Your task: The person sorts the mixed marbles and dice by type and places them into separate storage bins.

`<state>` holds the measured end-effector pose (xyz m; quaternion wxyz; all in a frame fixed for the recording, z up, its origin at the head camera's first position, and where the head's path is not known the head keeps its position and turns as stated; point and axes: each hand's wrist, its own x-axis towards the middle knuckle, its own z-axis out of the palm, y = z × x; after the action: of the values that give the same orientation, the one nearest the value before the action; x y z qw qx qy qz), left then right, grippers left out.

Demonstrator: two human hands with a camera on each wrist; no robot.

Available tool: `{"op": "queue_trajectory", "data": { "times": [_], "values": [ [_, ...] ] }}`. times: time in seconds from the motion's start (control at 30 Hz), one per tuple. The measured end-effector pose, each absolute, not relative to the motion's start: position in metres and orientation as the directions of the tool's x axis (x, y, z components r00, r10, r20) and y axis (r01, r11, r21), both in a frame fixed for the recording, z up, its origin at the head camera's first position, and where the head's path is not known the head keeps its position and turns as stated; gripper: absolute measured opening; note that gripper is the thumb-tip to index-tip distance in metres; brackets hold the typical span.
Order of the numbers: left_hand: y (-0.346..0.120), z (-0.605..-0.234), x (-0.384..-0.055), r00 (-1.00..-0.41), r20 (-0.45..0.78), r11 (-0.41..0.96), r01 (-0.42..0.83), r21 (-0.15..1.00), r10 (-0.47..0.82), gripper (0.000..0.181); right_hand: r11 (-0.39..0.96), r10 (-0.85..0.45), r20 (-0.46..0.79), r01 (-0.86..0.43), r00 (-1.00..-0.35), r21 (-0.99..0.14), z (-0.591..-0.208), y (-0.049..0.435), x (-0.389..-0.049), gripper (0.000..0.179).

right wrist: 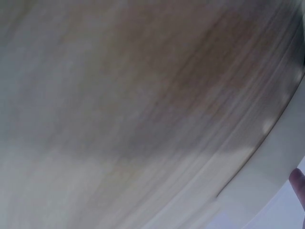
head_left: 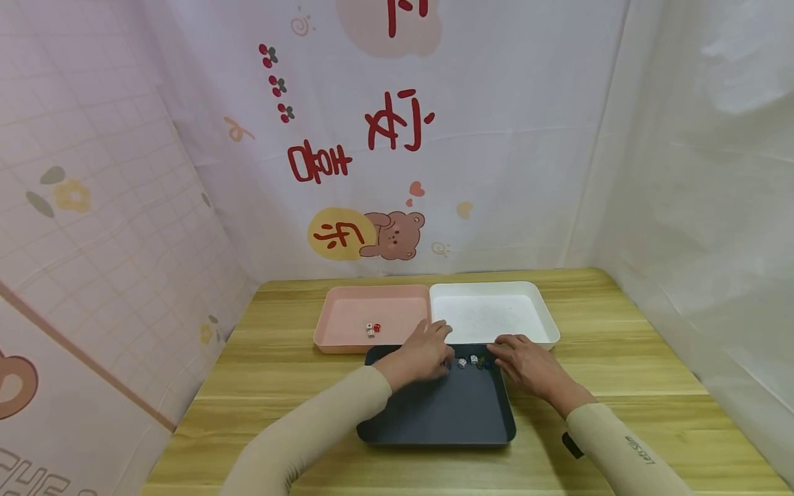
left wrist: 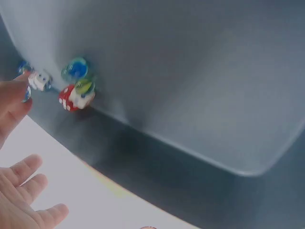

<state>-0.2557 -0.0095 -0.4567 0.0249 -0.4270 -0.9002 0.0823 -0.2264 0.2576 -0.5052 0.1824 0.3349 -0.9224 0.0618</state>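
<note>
In the head view my left hand (head_left: 424, 355) reaches over the back of the dark grey tray (head_left: 440, 417). Its thumb and a finger pinch a small clear-blue glass marble (left wrist: 27, 94) in the left wrist view, while its other fingers spread beyond the rim. Close by along the tray's back wall lie white dice (head_left: 462, 363), a red die (left wrist: 67, 98), a green-yellow marble (left wrist: 85, 86) and a blue marble (left wrist: 76, 69). My right hand (head_left: 527, 362) is at the tray's back right corner, fingers extended beside the dice and marbles; its thumb side is partly hidden.
Behind the dark tray stand a pink tray (head_left: 344, 313) holding two white dice (head_left: 370, 332) and a red die (head_left: 377, 328), and a white tray (head_left: 490, 310). All rest on a wooden table (head_left: 267, 372) with a printed cloth (head_left: 496, 172) behind it.
</note>
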Motion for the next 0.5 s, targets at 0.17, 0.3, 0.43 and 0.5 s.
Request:
{"op": "queue_trajectory", "data": {
  "times": [0.17,0.3,0.43,0.5],
  "values": [
    [-0.012,-0.448,-0.263,-0.664,-0.01,0.657,0.742,-0.132,0.748,0.015,0.771,-0.591,0.38,-0.637,-0.712,0.004,-0.505,0.258,-0.226,0.033],
    [-0.014,-0.446,-0.273,-0.7,-0.003,0.694,0.709,-0.124,0.714,0.015,0.767,-0.592,0.386,-0.641,-0.707,0.003,-0.506,0.258,-0.227,0.032],
    [-0.014,-0.447,-0.283,-0.732,0.002,0.727,0.676,-0.116,0.681,0.018,0.761,-0.596,0.395,-0.648,-0.699,0.001,-0.506,0.258,-0.228,0.032],
    [-0.014,-0.447,-0.287,-0.747,0.007,0.744,0.66,-0.106,0.664,0.019,0.759,-0.598,0.399,-0.651,-0.696,0.001,-0.506,0.258,-0.228,0.032]
  ]
}}
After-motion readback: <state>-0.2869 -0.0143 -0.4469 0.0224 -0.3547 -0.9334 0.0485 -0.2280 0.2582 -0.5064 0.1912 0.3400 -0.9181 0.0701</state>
